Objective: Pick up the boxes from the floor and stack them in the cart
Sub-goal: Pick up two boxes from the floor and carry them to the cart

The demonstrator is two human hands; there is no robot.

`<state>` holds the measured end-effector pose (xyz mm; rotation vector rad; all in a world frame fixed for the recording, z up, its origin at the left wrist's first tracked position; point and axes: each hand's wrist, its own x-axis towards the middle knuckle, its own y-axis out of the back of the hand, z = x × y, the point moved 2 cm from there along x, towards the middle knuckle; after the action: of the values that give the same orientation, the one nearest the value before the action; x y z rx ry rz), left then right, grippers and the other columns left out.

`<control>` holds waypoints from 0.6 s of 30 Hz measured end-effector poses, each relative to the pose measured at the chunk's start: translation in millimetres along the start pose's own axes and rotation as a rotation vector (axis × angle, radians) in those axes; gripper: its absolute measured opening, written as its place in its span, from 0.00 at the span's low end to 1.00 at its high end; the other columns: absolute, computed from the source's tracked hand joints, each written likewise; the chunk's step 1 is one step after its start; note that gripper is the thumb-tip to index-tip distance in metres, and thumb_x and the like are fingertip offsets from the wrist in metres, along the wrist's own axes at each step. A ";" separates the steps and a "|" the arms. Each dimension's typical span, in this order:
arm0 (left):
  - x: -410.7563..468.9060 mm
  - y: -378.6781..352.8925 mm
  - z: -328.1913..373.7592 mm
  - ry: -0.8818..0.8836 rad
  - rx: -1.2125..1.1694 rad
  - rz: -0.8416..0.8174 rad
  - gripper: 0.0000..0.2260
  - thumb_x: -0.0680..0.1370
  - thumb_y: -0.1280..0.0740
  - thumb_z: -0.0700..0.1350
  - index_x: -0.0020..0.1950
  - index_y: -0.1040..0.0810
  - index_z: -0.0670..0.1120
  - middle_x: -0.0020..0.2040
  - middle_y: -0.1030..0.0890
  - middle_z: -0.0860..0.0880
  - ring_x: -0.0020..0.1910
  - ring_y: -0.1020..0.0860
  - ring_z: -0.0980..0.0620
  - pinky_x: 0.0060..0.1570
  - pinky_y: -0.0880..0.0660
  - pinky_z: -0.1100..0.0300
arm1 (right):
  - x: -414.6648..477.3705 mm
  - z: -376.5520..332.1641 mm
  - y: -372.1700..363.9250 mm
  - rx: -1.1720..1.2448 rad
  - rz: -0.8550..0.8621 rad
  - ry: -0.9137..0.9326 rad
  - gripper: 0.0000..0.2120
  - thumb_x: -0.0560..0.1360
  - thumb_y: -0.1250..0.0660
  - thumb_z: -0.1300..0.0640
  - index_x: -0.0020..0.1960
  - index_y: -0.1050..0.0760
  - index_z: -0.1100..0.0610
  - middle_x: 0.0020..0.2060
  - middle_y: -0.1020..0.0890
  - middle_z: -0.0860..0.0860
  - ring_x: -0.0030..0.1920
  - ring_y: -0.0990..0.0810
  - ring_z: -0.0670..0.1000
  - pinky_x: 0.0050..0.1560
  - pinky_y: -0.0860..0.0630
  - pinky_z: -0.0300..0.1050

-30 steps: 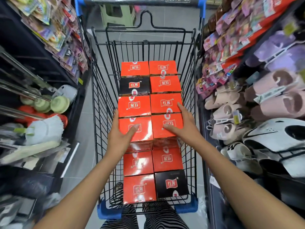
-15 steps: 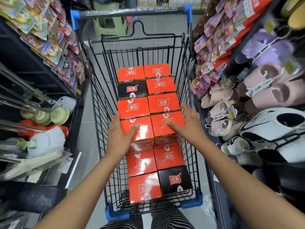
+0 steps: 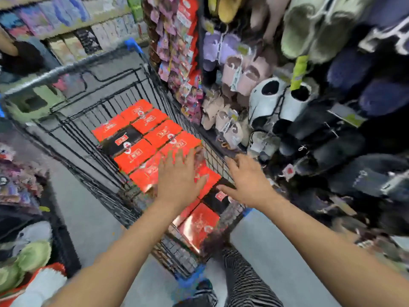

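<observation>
The frame is blurred by motion. A black wire cart (image 3: 93,138) with blue corners holds several orange boxes (image 3: 137,156) and two black ones (image 3: 124,138), packed in two rows. My left hand (image 3: 179,178) hovers with spread fingers over the boxes near the middle of the cart; whether it touches them I cannot tell. My right hand (image 3: 245,180) is open above the cart's right rim, over a black box (image 3: 217,199). An orange box (image 3: 199,222) lies at the near end of the cart. No box on the floor is in view.
Slippers (image 3: 241,74) hang on a rack close to the cart's right side. Packets (image 3: 177,52) hang behind them. Plush items (image 3: 28,258) fill the shelf at the left. Grey floor (image 3: 88,218) runs along the cart's left side. My striped trouser legs (image 3: 241,282) stand behind the cart.
The view has swung to the right and the cart now lies diagonally. Both hands have lifted off the two orange boxes they pressed and moved toward the cart's right side.
</observation>
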<state>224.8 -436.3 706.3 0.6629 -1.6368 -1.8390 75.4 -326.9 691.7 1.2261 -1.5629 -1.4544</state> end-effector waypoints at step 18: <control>-148.5 -35.0 340.5 -1.029 0.217 -0.165 0.34 0.74 0.38 0.64 0.74 0.39 0.47 0.66 0.27 0.43 0.67 0.33 0.40 0.64 0.37 0.49 | -405.4 108.7 -33.1 0.196 0.126 -1.057 0.37 0.75 0.41 0.34 0.74 0.42 0.56 0.63 0.31 0.59 0.63 0.34 0.61 0.61 0.34 0.55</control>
<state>87.5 -89.4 711.0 -0.1570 -2.4848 -2.3190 118.0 91.9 692.4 0.3755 -2.4304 -2.0367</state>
